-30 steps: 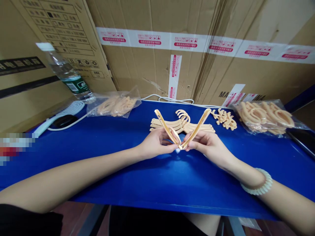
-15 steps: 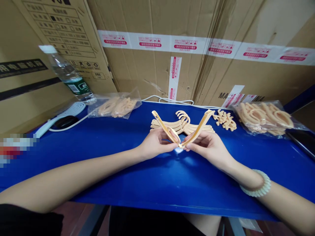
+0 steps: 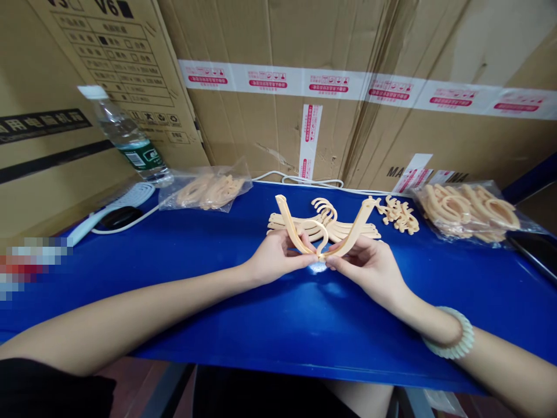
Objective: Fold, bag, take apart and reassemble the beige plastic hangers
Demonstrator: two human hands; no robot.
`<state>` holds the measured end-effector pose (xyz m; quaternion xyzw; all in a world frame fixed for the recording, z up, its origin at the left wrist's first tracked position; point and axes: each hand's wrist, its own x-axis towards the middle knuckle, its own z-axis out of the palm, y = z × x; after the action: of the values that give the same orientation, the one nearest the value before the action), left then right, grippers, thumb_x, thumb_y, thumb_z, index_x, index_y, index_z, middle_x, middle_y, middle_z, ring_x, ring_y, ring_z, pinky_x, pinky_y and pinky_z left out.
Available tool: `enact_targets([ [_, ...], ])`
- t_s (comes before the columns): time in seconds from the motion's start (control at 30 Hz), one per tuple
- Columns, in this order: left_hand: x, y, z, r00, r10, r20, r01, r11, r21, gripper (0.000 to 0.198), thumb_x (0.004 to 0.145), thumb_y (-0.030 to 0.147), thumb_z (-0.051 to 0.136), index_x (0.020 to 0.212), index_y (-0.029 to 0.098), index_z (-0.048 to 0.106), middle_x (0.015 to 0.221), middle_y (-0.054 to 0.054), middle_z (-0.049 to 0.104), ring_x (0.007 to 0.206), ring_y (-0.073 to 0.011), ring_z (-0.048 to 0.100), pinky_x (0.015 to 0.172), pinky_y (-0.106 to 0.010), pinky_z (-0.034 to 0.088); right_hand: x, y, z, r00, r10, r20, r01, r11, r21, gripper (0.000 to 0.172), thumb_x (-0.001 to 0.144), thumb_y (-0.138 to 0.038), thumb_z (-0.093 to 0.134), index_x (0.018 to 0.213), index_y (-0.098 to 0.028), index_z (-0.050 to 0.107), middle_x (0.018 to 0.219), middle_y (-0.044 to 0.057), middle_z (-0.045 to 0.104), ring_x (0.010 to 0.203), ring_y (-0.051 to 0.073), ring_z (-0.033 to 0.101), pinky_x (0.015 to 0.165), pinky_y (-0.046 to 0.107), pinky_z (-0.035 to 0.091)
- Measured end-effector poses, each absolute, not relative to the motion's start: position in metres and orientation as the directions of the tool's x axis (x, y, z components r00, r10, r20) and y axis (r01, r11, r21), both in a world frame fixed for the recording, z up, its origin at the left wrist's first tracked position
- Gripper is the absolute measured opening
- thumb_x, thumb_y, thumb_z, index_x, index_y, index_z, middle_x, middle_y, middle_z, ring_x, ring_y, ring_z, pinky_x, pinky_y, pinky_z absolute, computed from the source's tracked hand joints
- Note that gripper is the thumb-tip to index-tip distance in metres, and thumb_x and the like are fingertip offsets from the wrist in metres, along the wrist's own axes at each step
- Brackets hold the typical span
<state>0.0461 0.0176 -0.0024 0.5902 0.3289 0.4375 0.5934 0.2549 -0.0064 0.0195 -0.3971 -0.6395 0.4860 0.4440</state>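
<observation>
A beige folding plastic hanger [image 3: 357, 226] is held above the blue table, its two arms raised in a V and its hook curving up between them. My left hand [image 3: 274, 255] pinches the base of the left arm near the centre joint. On the other side, my right hand [image 3: 376, 264] grips the base of the right arm with thumb and fingers. Just behind it lies a row of similar hangers [image 3: 365, 230] with their hooks toward the back. To their right is a small heap of loose beige hooks [image 3: 398, 216].
Clear bags of beige parts lie at back left [image 3: 209, 191] and back right [image 3: 470, 210]. A water bottle [image 3: 134, 145], a pale hairbrush [image 3: 117, 203] and a black object [image 3: 120, 217] stand or lie left. Large cartons [image 3: 261, 128] and a white cable [image 3: 300, 181] line the back.
The hanger has turned in my hands: its arms show more of their broad faces, and the hook now stands between them. Both hands keep their hold in nearly the same place.
</observation>
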Motion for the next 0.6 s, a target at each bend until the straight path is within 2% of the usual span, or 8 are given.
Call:
enact_targets([
  [0.27,0.04,0.022,0.006,0.317,0.94,0.125,-0.206,-0.061,0.977,0.038,0.064,0.023,0.09,0.081,0.017,0.056,0.077,-0.001,0.074,0.075,-0.0168,0.073,0.078,-0.03,0.058,0.269,0.009,0.04,-0.293,0.929,0.224,0.152,0.277,-0.949,0.027,0.071,-0.042,0.088,0.076,-0.02,0.071,0.079,0.003,0.071,0.061,0.017,0.066,0.055,0.028,0.058],
  [0.4,0.023,0.036,0.018,0.252,0.961,0.112,-0.289,-0.035,0.957,0.04,0.062,0.024,0.092,0.081,0.016,0.057,0.076,-0.001,0.075,0.073,-0.0137,0.072,0.077,-0.026,0.057,0.298,0.029,0.061,-0.309,0.886,0.345,0.293,0.434,-0.852,0.032,0.071,-0.046,0.089,0.078,-0.02,0.072,0.074,0.004,0.071,0.061,0.019,0.067,0.057,0.029,0.056],
  [0.47,0.014,0.045,0.025,0.237,0.963,0.127,-0.295,-0.053,0.954,0.038,0.062,0.025,0.092,0.08,0.015,0.061,0.074,-0.001,0.073,0.071,-0.0116,0.07,0.074,-0.023,0.055,0.313,0.039,0.067,-0.358,0.824,0.439,0.418,0.562,-0.714,0.029,0.077,-0.047,0.085,0.082,-0.02,0.074,0.078,0.005,0.073,0.066,0.02,0.068,0.06,0.03,0.054],
  [0.53,0.004,0.055,0.029,0.222,0.965,0.138,-0.278,-0.073,0.958,0.036,0.062,0.026,0.092,0.081,0.014,0.064,0.076,-0.001,0.073,0.068,-0.0105,0.068,0.07,-0.022,0.055,0.326,0.045,0.07,-0.478,0.73,0.487,0.558,0.681,-0.474,0.023,0.086,-0.044,0.076,0.086,-0.021,0.074,0.081,0.005,0.073,0.072,0.022,0.068,0.065,0.032,0.052],
  [0.6,-0.007,0.064,0.032,0.233,0.96,0.156,-0.224,-0.103,0.969,0.034,0.063,0.027,0.091,0.083,0.014,0.067,0.08,-0.002,0.074,0.069,-0.0111,0.068,0.07,-0.023,0.054,0.334,0.049,0.072,-0.599,0.653,0.463,0.638,0.739,-0.216,0.02,0.094,-0.038,0.065,0.087,-0.021,0.072,0.082,0.007,0.072,0.076,0.023,0.067,0.07,0.034,0.05],
])
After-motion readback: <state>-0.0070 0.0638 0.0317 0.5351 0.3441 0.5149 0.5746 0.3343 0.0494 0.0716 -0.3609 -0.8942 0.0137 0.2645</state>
